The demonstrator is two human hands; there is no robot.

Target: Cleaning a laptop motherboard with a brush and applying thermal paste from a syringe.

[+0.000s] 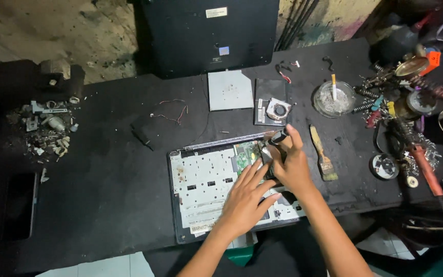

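An opened laptop base (pixel 201 179) lies on the black table (pixel 103 169), its pale metal frame and a green circuit board (pixel 246 154) exposed. My left hand (pixel 244 197) rests flat on the frame with fingers spread, holding nothing. My right hand (pixel 290 164) is at the base's upper right corner, fingers closed on a small dark part (pixel 279 136) by the hinge area.
A paintbrush (pixel 323 154) lies right of the laptop. Behind it are a grey plate (pixel 230 90), a fan module (pixel 274 105), a glass ashtray (pixel 334 99) and a black monitor (pixel 208 33). Tools and a soldering iron (pixel 426 166) crowd the right; scrap parts (pixel 47 128) lie left.
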